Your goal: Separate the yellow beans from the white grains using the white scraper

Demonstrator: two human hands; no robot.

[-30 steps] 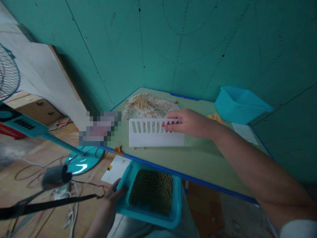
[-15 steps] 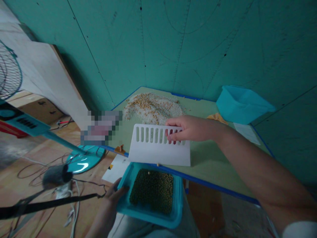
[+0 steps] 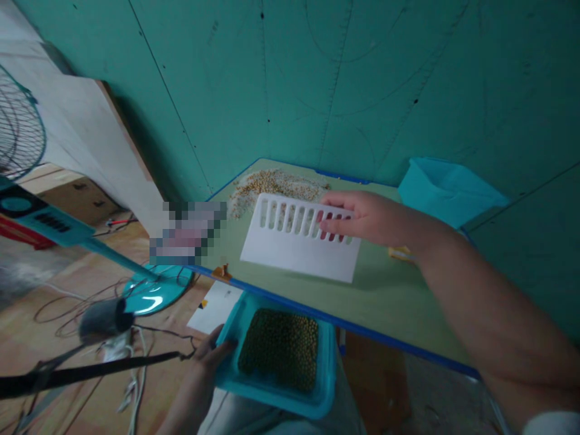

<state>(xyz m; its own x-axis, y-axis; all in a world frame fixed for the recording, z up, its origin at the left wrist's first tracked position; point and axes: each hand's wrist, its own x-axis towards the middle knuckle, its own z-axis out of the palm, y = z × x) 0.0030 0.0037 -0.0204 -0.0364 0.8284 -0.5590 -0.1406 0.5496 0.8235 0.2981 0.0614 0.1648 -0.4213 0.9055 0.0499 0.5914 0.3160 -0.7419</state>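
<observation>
My right hand (image 3: pixel 362 214) grips a white slotted plastic panel (image 3: pixel 296 257) by its slotted upper edge, with fingers behind and through the slots. The panel is tilted above the table, in front of a spread of yellow beans and white grains (image 3: pixel 267 181). My left hand (image 3: pixel 215 356) holds the left rim of a turquoise plastic basin (image 3: pixel 324 386) below the table's front edge, over my lap. Many round yellowish beans (image 3: pixel 283 347) fill the basin's bottom.
The pale green table (image 3: pixel 399 302) has a blue edge and stands against a green wall. A turquoise bin (image 3: pixel 439 196) is at its back right, near an orange-yellow scrap (image 3: pixel 401 252). To the left stands a fan (image 3: pixel 58 217), with cables on the floor.
My right hand has lifted the white panel away from the table's front edge, back and slightly right, towards the spread of beans and grains. My left hand and the basin have hardly moved.
</observation>
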